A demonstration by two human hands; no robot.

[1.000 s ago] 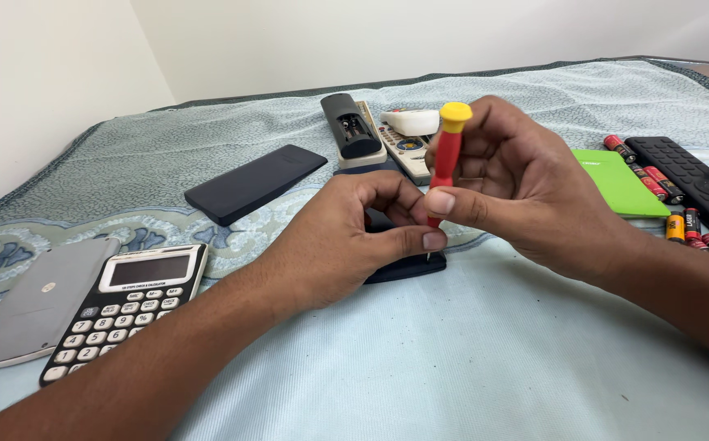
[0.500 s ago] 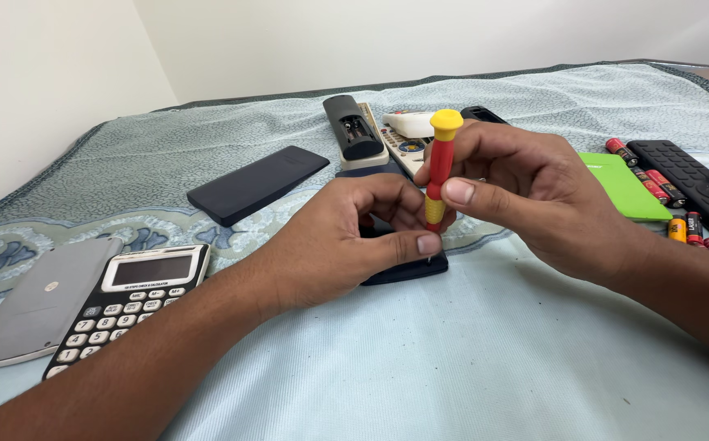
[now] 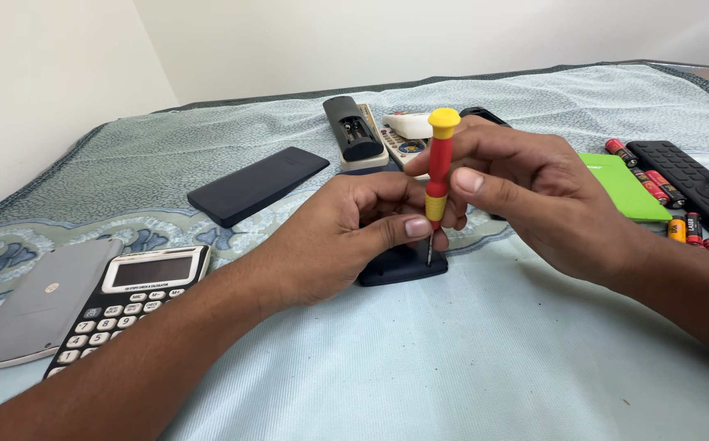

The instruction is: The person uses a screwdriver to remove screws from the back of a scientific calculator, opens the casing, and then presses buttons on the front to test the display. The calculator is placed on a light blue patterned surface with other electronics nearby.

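A small screwdriver (image 3: 439,167) with a red shaft and yellow cap stands upright, its thin metal tip touching a dark flat device (image 3: 403,265) on the cloth. My right hand (image 3: 526,192) pinches the screwdriver's handle between thumb and fingers. My left hand (image 3: 342,237) lies over the dark device, holding it down, with its thumb against the lower end of the screwdriver. Most of the device is hidden under that hand.
A calculator (image 3: 122,302) and a grey cover (image 3: 32,306) lie at the left. A black flat panel (image 3: 256,184) sits further back. Remotes (image 3: 358,131) lie behind the hands. A green card (image 3: 620,184), loose batteries (image 3: 657,188) and black remotes (image 3: 693,192) are at right.
The screwdriver has gone from tilted to upright and shifted slightly left, its tip now down on the dark device. Both hands stay close together over it.
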